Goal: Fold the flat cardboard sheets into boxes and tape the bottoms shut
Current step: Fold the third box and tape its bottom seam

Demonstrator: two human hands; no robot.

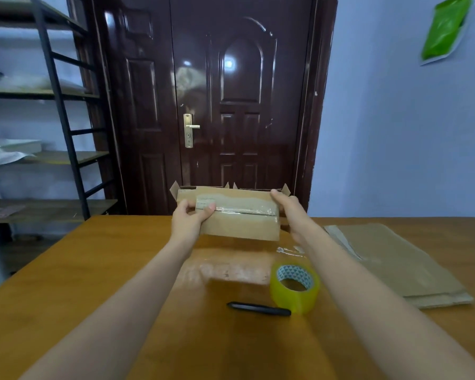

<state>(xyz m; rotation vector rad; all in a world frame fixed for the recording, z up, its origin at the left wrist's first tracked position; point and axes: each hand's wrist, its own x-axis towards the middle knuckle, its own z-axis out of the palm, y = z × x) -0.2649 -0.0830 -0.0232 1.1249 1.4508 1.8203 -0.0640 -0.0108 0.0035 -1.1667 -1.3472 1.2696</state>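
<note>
A folded brown cardboard box (pixel 242 226) is held above the far part of the wooden table (pixel 93 270), its taped bottom tilted toward me, clear tape running along the centre seam. My left hand (pixel 189 220) grips its left end, thumb on the tape. My right hand (pixel 288 209) holds its right end. The box's open flaps point away, toward the door. A roll of yellowish clear tape (pixel 295 286) lies on the table near my right forearm. A stack of flat cardboard sheets (pixel 395 259) lies at the right.
A black pen-like tool (pixel 258 309) lies in front of the tape roll. A scrap of clear tape (pixel 288 250) sticks to the table. A dark door (pixel 231 105) stands behind the table, a metal shelf rack (pixel 52 111) at left.
</note>
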